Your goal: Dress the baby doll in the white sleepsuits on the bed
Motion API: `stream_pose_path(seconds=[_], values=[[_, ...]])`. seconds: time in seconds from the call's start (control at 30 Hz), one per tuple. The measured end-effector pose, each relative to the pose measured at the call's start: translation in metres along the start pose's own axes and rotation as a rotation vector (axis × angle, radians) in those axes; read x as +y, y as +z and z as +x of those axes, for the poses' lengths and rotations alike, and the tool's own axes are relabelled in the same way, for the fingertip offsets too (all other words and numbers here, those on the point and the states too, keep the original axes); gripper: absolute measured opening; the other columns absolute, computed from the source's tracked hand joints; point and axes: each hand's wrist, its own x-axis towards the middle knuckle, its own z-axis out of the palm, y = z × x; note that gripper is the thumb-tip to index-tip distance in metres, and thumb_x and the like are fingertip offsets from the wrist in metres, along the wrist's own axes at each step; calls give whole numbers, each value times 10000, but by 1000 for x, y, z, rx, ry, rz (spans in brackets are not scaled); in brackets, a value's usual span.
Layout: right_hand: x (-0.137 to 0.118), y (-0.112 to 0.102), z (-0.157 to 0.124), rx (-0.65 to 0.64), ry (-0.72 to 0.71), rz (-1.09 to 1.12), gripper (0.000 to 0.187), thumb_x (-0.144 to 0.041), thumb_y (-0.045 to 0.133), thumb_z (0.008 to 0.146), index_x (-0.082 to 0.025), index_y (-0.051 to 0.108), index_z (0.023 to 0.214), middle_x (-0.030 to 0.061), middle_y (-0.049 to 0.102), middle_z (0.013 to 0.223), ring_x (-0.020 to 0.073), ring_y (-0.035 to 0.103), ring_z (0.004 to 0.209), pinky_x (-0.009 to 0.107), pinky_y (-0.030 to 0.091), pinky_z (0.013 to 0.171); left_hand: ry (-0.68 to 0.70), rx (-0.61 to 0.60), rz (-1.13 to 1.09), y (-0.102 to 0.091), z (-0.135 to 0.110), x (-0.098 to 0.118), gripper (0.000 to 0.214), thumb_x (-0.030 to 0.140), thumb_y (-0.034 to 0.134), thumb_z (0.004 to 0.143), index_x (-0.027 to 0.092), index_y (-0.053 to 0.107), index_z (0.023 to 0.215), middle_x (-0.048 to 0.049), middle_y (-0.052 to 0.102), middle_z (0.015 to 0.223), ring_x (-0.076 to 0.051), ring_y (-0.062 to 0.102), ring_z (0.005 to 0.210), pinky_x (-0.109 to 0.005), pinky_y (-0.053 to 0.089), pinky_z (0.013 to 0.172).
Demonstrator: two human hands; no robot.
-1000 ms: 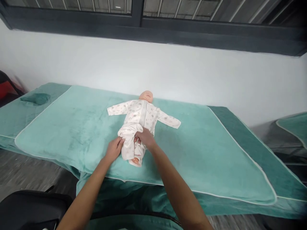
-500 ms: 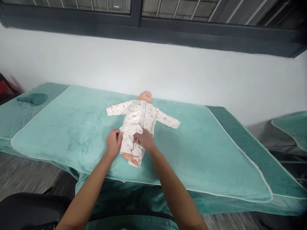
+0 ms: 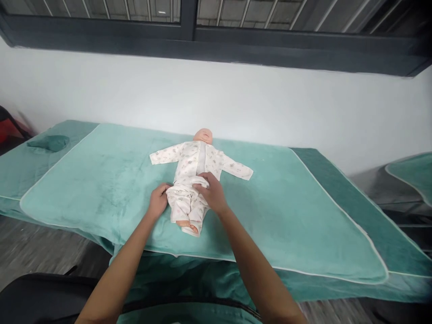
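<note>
A baby doll [image 3: 203, 135] lies on its back, head towards the wall. Its white printed jacket [image 3: 187, 157] has both sleeves spread sideways. Matching white trousers [image 3: 182, 204] cover its legs, bunched at the waist, and the feet [image 3: 183, 223] show at the leg ends. My left hand [image 3: 158, 200] is closed on the waist edge of the trousers at the doll's left-hand side in view. My right hand [image 3: 212, 193] pinches the bunched waistband on the other side, just below the jacket's front opening. Parts of the fingers are hidden by cloth.
The doll lies on a green plush cover [image 3: 101, 180] over a long bed against a white wall [image 3: 135, 90]. A dark window frame [image 3: 189, 38] runs above. A face hole [image 3: 49, 142] is at the left end; a black chair [image 3: 40, 297] stands front left.
My right hand has moved up from the trousers' crotch to the waistband and grips it there. The left hand keeps its hold while the waist cloth is spread wider.
</note>
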Motion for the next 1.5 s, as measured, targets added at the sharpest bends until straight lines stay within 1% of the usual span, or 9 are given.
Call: stream_pose_path(seconds=[0.2, 0.3, 0.5, 0.67, 0.87, 1.03, 1.1, 1.27, 1.5], values=[[13, 2, -5, 187, -64, 105, 217, -420, 526, 936, -236, 601, 1026, 39, 623, 1019, 199, 594, 970, 333, 465, 888, -115, 235, -202, -2, 30, 19, 182, 287, 568, 824, 182, 675, 927, -87, 730, 1092, -212, 680, 998, -356, 530, 886], [30, 0, -5, 392, 38, -37, 281, -466, 605, 883, -227, 558, 1025, 47, 594, 1000, 208, 566, 939, 346, 460, 860, -59, 134, -110, 5, 44, 31, 221, 274, 642, 808, 199, 691, 1010, -73, 710, 1140, -223, 647, 1102, -366, 499, 973], [44, 10, 2, 157, -49, -322, 163, -374, 579, 899, -225, 552, 958, 70, 561, 993, 236, 522, 927, 361, 440, 828, 3, -136, 290, 35, 43, 47, 579, 121, 734, 685, 214, 600, 1241, -137, 465, 1403, -229, 627, 1069, -336, 513, 875], [31, 8, 10, 125, -23, -349, 218, -401, 492, 960, -234, 514, 821, 25, 550, 863, 202, 495, 823, 314, 395, 747, 63, -80, 619, 40, 38, 65, 278, 164, 601, 846, 222, 596, 1118, -144, 542, 1287, -215, 641, 823, -329, 449, 698], [59, -48, 9, 492, 117, 72, 346, -568, 467, 932, -230, 509, 870, -28, 508, 769, 149, 479, 712, 262, 408, 676, -97, 311, 256, 7, 64, 46, 116, 324, 524, 916, 218, 551, 878, -20, 583, 777, -202, 589, 776, -309, 455, 722], [89, -66, -26, 737, 313, -35, 371, -554, 614, 826, -204, 568, 941, 32, 598, 905, 176, 551, 788, 306, 457, 719, -306, 618, -87, -11, 67, -2, 141, 259, 568, 808, 184, 558, 927, -26, 611, 937, -152, 592, 882, -278, 500, 783], [84, -53, -40, 584, 271, -47, 356, -505, 644, 819, -203, 599, 1002, 62, 635, 984, 197, 592, 850, 332, 485, 754, -184, 508, -40, -11, 57, -9, 202, 272, 631, 771, 178, 614, 949, -42, 643, 995, -158, 597, 939, -282, 491, 845], [57, -22, -48, -3, 44, 30, 176, -340, 585, 876, -232, 652, 997, 77, 654, 1092, 209, 618, 964, 342, 509, 834, -182, -193, -112, -17, 32, 9, 299, 397, 679, 784, 178, 728, 981, -34, 682, 818, -163, 599, 719, -271, 475, 652], [55, -30, -26, -133, 49, 24, 186, -327, 625, 815, -233, 633, 976, 33, 637, 1024, 182, 591, 909, 307, 489, 791, -156, -577, -85, -46, 25, 36, 255, 381, 717, 775, 199, 729, 953, -61, 698, 931, -196, 637, 816, -289, 508, 693]])
